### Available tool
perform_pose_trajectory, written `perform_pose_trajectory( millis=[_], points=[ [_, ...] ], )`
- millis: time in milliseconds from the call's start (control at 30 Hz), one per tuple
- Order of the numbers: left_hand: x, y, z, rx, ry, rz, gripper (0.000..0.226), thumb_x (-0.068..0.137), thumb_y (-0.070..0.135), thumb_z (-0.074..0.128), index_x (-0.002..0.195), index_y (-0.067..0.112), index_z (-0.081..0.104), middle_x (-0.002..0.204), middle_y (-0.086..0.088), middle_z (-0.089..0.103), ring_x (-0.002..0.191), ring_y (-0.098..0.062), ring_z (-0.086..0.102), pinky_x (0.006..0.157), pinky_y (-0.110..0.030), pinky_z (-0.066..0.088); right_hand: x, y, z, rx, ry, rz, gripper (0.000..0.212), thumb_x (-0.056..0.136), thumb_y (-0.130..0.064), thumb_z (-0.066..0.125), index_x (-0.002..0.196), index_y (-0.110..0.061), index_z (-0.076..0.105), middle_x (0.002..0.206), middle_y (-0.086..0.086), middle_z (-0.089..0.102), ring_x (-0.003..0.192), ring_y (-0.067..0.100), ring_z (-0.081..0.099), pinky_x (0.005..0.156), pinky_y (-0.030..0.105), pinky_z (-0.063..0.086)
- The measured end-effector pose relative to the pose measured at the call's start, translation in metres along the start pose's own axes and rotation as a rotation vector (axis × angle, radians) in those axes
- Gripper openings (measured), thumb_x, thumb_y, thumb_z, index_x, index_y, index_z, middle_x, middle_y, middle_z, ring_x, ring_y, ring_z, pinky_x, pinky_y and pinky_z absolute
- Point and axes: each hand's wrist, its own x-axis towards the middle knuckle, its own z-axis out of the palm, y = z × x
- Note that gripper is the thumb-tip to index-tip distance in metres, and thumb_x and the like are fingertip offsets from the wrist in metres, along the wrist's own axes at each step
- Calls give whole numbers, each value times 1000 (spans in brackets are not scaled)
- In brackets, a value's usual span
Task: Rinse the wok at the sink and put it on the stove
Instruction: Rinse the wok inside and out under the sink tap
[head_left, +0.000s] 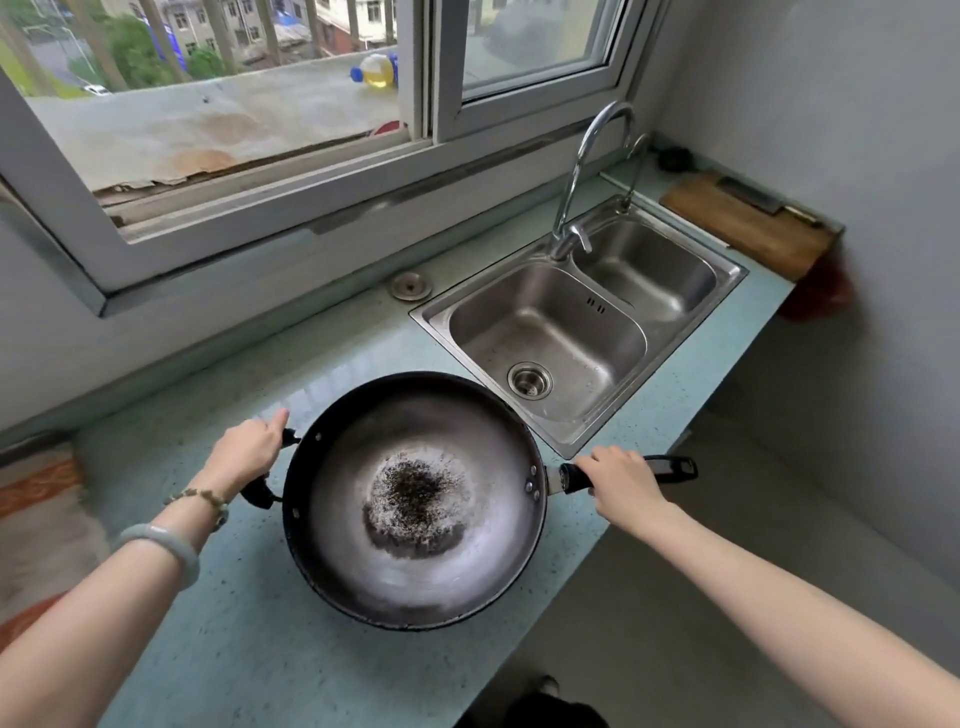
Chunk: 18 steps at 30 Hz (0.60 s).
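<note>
A large dark wok (363, 566) with a burnt, speckled patch at its bottom is over the pale blue counter, just left of and nearer than the sink. My left hand (244, 449) grips the small loop handle on its left side. My right hand (621, 478) is closed around the long black handle on its right. The double-bowl steel sink (576, 441) lies to the upper right, both bowls empty, with a tall curved tap (571, 192) behind it. No water runs. The stove is not in view.
A wooden cutting board (748, 223) with a cleaver lies at the counter's far right end. A round steel cap (411, 286) sits on the counter left of the sink. A patterned cloth (36, 514) lies at the left. The counter's front edge drops to the floor at the right.
</note>
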Motion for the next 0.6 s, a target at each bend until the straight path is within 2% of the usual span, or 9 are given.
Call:
perform_pose_trajectory(
  millis=[67, 167, 267, 367, 467, 533, 600],
  points=[
    [-7, -1, 2, -48, 29, -32, 71, 99, 49, 24, 73, -6, 61, 74, -19, 67, 69, -32, 63, 71, -36, 47, 4, 7, 2, -4, 0, -35, 38, 86, -11, 56, 123, -15, 51, 118, 6, 56, 113, 27, 50, 93, 38, 38],
    [-20, 10, -1, -111, 74, -41, 62, 96, 53, 31, 71, 2, 55, 74, -16, 67, 64, -29, 64, 65, -33, 46, 8, 25, 8, 20, -4, -66, 39, 87, -13, 56, 125, -17, 50, 117, 5, 56, 112, 26, 51, 91, 36, 38],
    [-32, 37, -6, -106, 9, -59, 58, 93, 57, 36, 76, 5, 54, 73, -15, 68, 64, -28, 66, 70, -35, 51, 14, 55, 7, 36, 42, -83, 39, 87, -15, 57, 125, -19, 51, 116, 4, 57, 110, 24, 52, 88, 34, 38],
    [-38, 78, -1, -108, -6, -66, 62, 92, 58, 41, 79, 0, 57, 72, -16, 69, 66, -28, 66, 67, -34, 51, 22, 103, -1, 63, 108, -106, 36, 85, -16, 61, 120, -18, 54, 111, 5, 59, 107, 26, 54, 87, 35, 39],
    [-43, 134, 14, -120, 1, -70, 66, 91, 57, 45, 82, -6, 61, 74, -16, 69, 64, -28, 67, 62, -31, 49, 24, 168, -11, 75, 222, -148, 33, 73, -11, 73, 104, -14, 63, 93, 8, 64, 91, 31, 61, 79, 39, 45],
    [-48, 168, 22, -104, -2, -70, 62, 88, 60, 49, 75, 0, 56, 69, -12, 67, 60, -25, 66, 55, -28, 46, 25, 207, -13, 60, 238, -150, 34, 67, -9, 77, 98, -15, 65, 85, 7, 66, 82, 30, 63, 74, 39, 48],
    [-49, 212, 32, -77, 4, -48, 57, 84, 63, 52, 72, 7, 51, 65, -9, 65, 58, -23, 65, 54, -28, 46, 21, 253, -15, 73, 282, -139, 41, 62, -4, 76, 100, -17, 66, 83, 5, 67, 79, 30, 65, 73, 40, 49]
  ],
)
